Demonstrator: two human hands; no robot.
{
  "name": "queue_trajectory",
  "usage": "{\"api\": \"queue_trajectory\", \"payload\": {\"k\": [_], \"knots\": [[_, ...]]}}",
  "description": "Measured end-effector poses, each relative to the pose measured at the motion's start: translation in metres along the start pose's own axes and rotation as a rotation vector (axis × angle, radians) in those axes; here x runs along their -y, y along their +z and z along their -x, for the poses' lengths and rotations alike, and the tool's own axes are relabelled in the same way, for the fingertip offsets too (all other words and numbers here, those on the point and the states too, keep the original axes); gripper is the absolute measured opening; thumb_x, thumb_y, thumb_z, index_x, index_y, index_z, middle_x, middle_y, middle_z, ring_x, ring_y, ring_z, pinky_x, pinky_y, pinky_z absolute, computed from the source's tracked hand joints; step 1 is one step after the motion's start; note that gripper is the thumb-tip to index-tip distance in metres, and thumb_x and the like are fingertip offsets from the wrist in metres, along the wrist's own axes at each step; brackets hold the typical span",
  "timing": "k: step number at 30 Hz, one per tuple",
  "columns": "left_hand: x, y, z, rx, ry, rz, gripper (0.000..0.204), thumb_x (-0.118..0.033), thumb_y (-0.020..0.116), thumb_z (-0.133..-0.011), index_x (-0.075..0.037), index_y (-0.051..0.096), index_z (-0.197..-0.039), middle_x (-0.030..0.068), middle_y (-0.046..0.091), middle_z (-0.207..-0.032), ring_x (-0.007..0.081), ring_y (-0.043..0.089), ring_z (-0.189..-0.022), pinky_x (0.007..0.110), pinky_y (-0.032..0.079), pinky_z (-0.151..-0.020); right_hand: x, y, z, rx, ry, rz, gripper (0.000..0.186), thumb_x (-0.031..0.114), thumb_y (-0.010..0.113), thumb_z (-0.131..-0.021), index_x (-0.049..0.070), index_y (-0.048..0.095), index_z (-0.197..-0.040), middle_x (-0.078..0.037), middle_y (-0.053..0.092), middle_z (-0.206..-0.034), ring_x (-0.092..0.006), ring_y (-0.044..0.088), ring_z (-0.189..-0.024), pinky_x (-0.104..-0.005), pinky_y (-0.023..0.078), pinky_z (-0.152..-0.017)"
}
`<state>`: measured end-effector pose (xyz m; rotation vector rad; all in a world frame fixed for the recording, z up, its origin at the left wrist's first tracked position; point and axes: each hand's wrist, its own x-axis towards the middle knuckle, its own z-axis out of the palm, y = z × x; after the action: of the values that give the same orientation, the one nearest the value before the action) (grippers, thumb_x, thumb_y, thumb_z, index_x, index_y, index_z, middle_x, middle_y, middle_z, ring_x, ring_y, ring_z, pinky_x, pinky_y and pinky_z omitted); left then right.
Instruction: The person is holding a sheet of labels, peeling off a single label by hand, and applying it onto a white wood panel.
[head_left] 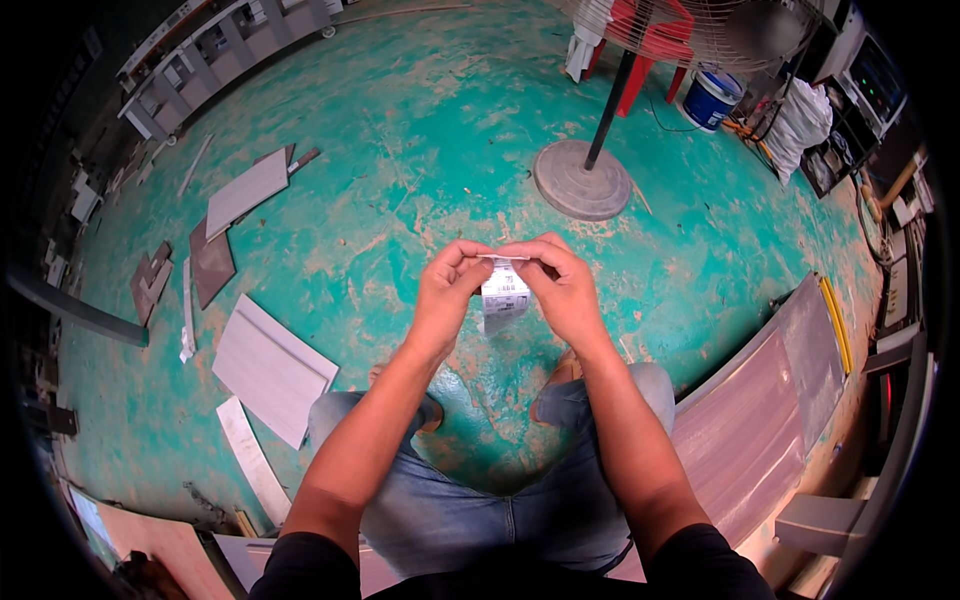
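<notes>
The left hand [447, 290] and the right hand [562, 288] are close together, each narrowed to a pinch of thumb and forefinger on the far edge of a printed strip [504, 290], white and thin, whose free end hangs toward the near side. The strip is between the hands, held up over the green floor [470, 385] and between the knees of the jeans [440, 510]. Handling it well, I would judge, calls for a light, level pull from both sides: thumbs near the edge and off the printing, fingertips moving a little at a time, so that the thin sheet neither creases nor tears. Whether it has a backing layer I cannot tell. Keeping the loose end off the floor matters too, as that looks dusty and scuffed. Further out, to the left, lie pale grey panels [265, 365] and a narrow white offcut [250, 455]; to the near right are broad brownish boards [745, 420] with a yellow strip [836, 325] along their far right edge. On the far side, right of the hands, stands a round fan base [583, 180], with a blue and white bucket [712, 98] beyond it
</notes>
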<state>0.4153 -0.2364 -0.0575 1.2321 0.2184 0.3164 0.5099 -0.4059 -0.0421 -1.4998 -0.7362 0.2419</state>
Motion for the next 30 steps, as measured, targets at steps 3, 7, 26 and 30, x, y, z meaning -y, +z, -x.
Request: {"api": "queue_trajectory", "payload": {"k": [3,7,26,30], "knots": [[-0.008,0.002,0.001,0.006,-0.051,0.092,0.02,-0.021,0.07,-0.108,-0.009,0.068,-0.124,0.0003,0.075,-0.105,0.0051,0.068,-0.093,0.026,0.05,-0.082,-0.004,-0.001,0.0,-0.017,-0.007,-0.015,0.023,-0.002,0.068,-0.103,0.004,0.085,-0.117,-0.004,0.067,-0.108,-0.0143,0.065,-0.102,-0.0278,0.05,-0.086],[-0.019,0.01,0.005,0.009,-0.03,0.06,0.026,-0.029,0.071,-0.109,-0.009,0.07,-0.127,-0.0003,0.074,-0.108,0.0054,0.067,-0.095,0.024,0.049,-0.084,-0.007,-0.002,0.001,-0.01,-0.018,-0.041,0.025,0.0,0.067,-0.103,0.006,0.085,-0.119,-0.006,0.069,-0.113,-0.0168,0.067,-0.105,-0.0296,0.054,-0.089],[-0.009,0.014,0.003,0.025,0.104,-0.027,0.028,-0.012,0.078,-0.106,-0.003,0.069,-0.131,0.0037,0.075,-0.118,0.0097,0.069,-0.106,0.027,0.054,-0.092,-0.009,-0.001,0.0,-0.054,0.018,-0.13,0.027,-0.004,0.067,-0.101,0.002,0.081,-0.124,-0.007,0.071,-0.118,-0.0151,0.069,-0.109,-0.0299,0.055,-0.092],[-0.005,0.011,0.001,-0.004,0.119,-0.029,0.028,-0.011,0.077,-0.106,-0.002,0.069,-0.131,0.0049,0.076,-0.117,0.0103,0.07,-0.105,0.027,0.054,-0.091,-0.004,0.001,0.001,-0.027,0.052,-0.222,0.032,-0.003,0.066,-0.101,0.0,0.077,-0.131,-0.005,0.07,-0.117,-0.0124,0.067,-0.107,-0.0284,0.054,-0.091]]}}
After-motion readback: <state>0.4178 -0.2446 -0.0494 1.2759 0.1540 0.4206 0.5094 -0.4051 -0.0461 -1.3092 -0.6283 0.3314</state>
